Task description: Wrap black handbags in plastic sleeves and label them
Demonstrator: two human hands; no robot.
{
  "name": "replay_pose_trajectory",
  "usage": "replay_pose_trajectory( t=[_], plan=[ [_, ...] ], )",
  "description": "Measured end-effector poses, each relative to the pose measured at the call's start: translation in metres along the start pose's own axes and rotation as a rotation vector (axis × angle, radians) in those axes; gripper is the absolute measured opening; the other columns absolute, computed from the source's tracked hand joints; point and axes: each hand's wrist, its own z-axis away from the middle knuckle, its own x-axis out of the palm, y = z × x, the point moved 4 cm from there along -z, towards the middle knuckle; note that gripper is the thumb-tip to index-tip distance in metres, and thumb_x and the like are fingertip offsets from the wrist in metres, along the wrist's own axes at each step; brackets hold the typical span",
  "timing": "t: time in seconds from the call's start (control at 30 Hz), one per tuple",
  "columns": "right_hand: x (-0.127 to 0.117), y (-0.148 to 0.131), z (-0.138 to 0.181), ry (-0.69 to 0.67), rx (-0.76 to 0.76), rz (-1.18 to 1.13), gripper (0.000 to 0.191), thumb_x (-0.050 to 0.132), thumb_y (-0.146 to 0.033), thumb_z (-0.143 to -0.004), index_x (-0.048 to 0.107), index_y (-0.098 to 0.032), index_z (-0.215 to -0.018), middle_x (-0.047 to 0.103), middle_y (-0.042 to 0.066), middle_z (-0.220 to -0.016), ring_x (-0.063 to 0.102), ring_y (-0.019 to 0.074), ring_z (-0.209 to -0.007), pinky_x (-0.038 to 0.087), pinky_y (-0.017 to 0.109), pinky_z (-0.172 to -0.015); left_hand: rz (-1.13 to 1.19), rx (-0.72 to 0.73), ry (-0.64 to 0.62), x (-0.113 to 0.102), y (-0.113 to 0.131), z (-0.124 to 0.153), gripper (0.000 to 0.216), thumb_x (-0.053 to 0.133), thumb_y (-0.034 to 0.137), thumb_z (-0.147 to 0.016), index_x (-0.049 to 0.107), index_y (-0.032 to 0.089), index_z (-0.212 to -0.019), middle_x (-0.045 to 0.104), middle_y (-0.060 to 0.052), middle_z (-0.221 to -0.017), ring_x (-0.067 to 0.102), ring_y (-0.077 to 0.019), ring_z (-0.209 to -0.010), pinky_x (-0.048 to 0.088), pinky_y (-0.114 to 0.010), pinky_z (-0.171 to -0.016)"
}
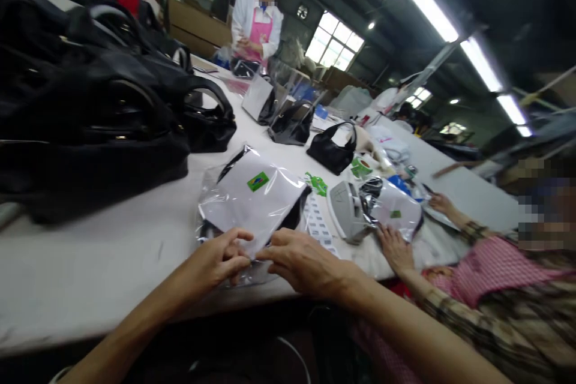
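A long white worktable (pixel 90 264) runs away from the viewer. On its left side lies a heap of black handbags (pixel 90 108), the largest items present; it is close to the package described below. Further along stand smaller black handbags (pixel 332 153), one upright near the table's middle.

Directly before the viewer lies a clear plastic bag (pixel 252 198) enclosing a white-wrapped item that bears a small green label (pixel 258 181). It lies flat on the table, tilted diagonally, its near edge at the table's front.

The left hand (pixel 216 261) pinches the near edge of the plastic bag, fingers curled closed on the film. The right hand (pixel 301 261) rests just beside it, fingertips meeting the same edge; whether it actually grips the film cannot be determined.

To the right, a co-worker in a pink checked apron presses one hand (pixel 396 249) on a second bagged package (pixel 391 210). A grey tape dispenser (pixel 344 210) sits between the two packages, with a sheet of labels (pixel 317 225) beside it.
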Motion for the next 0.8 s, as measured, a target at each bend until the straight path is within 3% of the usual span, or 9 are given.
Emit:
replay_pose_trajectory(
  t=[0.17,0.3,0.37,0.43,0.57,0.8],
  plan=[
    [-0.003,0.004,0.002,0.082,0.001,-0.007,0.017,0.061,-0.025,-0.094,0.076,-0.021,-0.101,0.067,0.005,-0.093,0.06,0.0159,-0.087,0.048,0.026,-0.081,-0.098,-0.012,-0.037,-0.001,-0.009,-0.005,0.048,0.053,0.051,-0.089,0.051,0.021,-0.126,0.069,0.001,-0.071,0.068,-0.0219,-0.074,0.051,-0.032,-0.076],
    [-0.001,0.008,0.005,0.211,0.041,-0.215,0.013,0.065,-0.025,-0.092,0.076,-0.02,-0.093,0.07,0.006,-0.108,0.064,0.0153,-0.099,0.049,0.025,-0.091,-0.069,-0.037,-0.078,-0.002,-0.01,-0.002,0.047,0.052,0.053,-0.09,0.051,0.022,-0.125,0.072,-0.002,-0.085,0.066,-0.0204,-0.072,0.051,-0.031,-0.073],
    [0.004,0.012,0.007,0.258,0.101,-0.338,0.012,0.065,-0.022,-0.092,0.076,-0.019,-0.092,0.074,0.005,-0.101,0.067,0.0148,-0.095,0.049,0.025,-0.089,-0.056,-0.041,-0.092,-0.002,-0.01,-0.001,0.046,0.051,0.054,-0.091,0.051,0.022,-0.125,0.072,-0.004,-0.091,0.066,-0.0197,-0.073,0.051,-0.03,-0.073],
    [0.009,0.016,0.01,0.279,0.171,-0.453,0.013,0.07,-0.025,-0.089,0.075,-0.02,-0.099,0.075,0.003,-0.094,0.069,0.0148,-0.087,0.051,0.025,-0.082,-0.057,-0.039,-0.098,-0.003,-0.012,-0.001,0.045,0.05,0.055,-0.093,0.051,0.023,-0.125,0.073,-0.004,-0.095,0.065,-0.0192,-0.074,0.051,-0.03,-0.073],
    [0.015,0.016,0.014,0.206,0.151,-0.528,0.054,0.082,-0.032,-0.077,0.064,-0.025,-0.128,0.072,0.004,-0.107,0.068,0.016,-0.089,0.052,0.025,-0.078,-0.083,-0.014,-0.117,-0.003,-0.013,-0.002,0.045,0.05,0.057,-0.093,0.055,0.024,-0.123,0.072,-0.004,-0.096,0.064,-0.0193,-0.075,0.049,-0.03,-0.075],
    [0.014,0.02,0.01,0.176,0.028,-0.444,0.041,0.072,-0.022,-0.086,0.065,-0.027,-0.126,0.061,0.006,-0.12,0.06,0.0165,-0.109,0.05,0.028,-0.093,-0.063,-0.004,-0.132,-0.002,-0.003,0.003,0.037,0.048,0.055,-0.094,0.066,0.024,-0.104,0.065,0.001,-0.082,0.059,-0.0169,-0.072,0.046,-0.025,-0.068]
  ],
)
